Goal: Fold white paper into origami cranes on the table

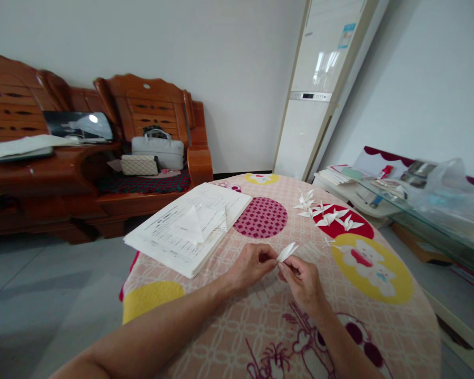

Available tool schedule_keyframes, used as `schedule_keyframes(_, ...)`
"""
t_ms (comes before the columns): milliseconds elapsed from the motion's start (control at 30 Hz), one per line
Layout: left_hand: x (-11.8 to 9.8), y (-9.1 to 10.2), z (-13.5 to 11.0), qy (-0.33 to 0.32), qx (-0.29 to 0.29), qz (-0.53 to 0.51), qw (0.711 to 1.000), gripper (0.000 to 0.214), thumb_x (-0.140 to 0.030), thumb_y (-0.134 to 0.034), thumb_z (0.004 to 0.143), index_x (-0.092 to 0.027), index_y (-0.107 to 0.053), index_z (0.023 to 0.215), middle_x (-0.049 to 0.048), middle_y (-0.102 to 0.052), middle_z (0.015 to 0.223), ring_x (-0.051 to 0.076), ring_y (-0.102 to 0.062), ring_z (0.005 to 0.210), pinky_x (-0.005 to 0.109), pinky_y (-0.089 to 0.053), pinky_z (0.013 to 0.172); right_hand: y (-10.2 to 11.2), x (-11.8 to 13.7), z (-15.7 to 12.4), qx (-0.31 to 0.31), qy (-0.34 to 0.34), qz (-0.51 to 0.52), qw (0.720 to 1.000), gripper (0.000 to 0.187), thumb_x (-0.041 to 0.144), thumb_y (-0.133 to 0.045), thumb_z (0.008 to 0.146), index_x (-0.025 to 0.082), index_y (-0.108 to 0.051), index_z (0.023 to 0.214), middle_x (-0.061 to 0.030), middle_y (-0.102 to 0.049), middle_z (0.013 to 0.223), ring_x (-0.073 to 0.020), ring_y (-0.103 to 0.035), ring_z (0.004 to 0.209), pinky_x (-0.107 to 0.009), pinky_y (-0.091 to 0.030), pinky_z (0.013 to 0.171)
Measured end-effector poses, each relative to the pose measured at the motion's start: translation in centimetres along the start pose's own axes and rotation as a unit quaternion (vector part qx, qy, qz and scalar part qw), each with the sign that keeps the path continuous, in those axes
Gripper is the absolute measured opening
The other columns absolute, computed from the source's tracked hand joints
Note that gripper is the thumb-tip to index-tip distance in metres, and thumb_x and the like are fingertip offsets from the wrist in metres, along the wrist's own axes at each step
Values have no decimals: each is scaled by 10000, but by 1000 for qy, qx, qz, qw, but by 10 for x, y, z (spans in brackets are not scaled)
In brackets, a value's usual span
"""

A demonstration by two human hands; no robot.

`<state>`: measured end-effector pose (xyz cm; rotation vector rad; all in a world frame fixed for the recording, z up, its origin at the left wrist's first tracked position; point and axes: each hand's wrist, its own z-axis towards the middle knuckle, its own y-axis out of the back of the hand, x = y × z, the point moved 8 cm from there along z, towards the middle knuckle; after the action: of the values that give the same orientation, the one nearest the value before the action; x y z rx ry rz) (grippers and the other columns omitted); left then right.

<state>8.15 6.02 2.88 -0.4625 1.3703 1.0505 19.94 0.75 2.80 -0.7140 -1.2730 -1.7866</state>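
My left hand (pixel 253 264) and my right hand (pixel 303 281) meet over the middle of a round table covered with a pink patterned cloth (pixel 260 326). Both pinch a small folded white paper piece (pixel 287 251), whose pointed end sticks up to the right between my fingertips. Several finished white paper cranes (pixel 327 215) lie on the cloth farther back to the right. A stack of printed white paper sheets (pixel 189 226) lies at the table's left side, with a partly folded sheet on top.
A wooden bench (pixel 102 173) with a white handbag (pixel 160 150) and a quilted purse stands at left behind the table. A tall white air conditioner (pixel 319 89) stands in the corner. A glass-topped side table (pixel 418 210) with clutter and plastic bags runs along the right.
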Motion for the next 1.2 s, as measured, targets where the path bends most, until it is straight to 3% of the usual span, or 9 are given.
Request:
schedule_keyframes(200,5,-4,-1,30,38,-96,994,325,-395,-714,745,-79,-674,813,52,-659,699,120,-575,612,201,-405,560,1,-1,-1,0,-2,-11,1000,305,369,-461,912,167,-583,719,6,-547,589,-128,-504,555,-230,-361,532)
schedule_keyframes(433,15,-6,1,52,33,-142,988,310,-369,-744,711,-83,-659,792,47,-654,697,115,-574,606,197,-397,556,2,3,-1,1,4,-28,1000,282,336,-456,907,170,-567,708,6,-548,593,-129,-500,562,-231,-357,535)
schedule_keyframes(567,10,-5,0,32,16,-71,997,186,-271,-659,756,-89,-673,790,45,-655,697,120,-571,610,205,-400,555,2,7,0,-8,20,-51,998,241,281,-464,878,172,-541,678,18,-516,577,-119,-478,540,-226,-333,513)
schedule_keyframes(733,-13,-1,-5,-24,-57,90,994,143,-155,-559,754,-115,-692,788,42,-674,730,137,-597,677,226,-439,646,4,11,1,-56,56,-100,992,222,217,-481,827,176,-484,609,39,-450,534,-96,-427,493,-218,-300,487)
schedule_keyframes(833,-18,-2,-5,-23,-72,109,991,112,-157,-570,741,-121,-674,757,37,-664,711,138,-595,666,222,-439,632,7,18,-1,-90,88,-133,983,234,183,-484,804,178,-460,572,45,-432,516,-87,-406,472,-214,-300,481)
schedule_keyframes(1067,-6,-3,0,-28,-55,1,998,67,-153,-575,760,-121,-633,753,9,-620,688,114,-584,652,199,-445,625,19,23,-6,-162,89,-133,974,121,166,-523,767,172,-546,648,24,-510,567,-115,-489,527,-222,-381,535)
schedule_keyframes(1200,-5,-4,0,-45,-44,-50,997,79,-192,-611,771,-117,-622,750,11,-608,693,108,-571,653,200,-447,632,24,22,-6,-165,73,-83,980,126,192,-553,792,175,-568,668,17,-540,597,-125,-516,559,-228,-409,563)
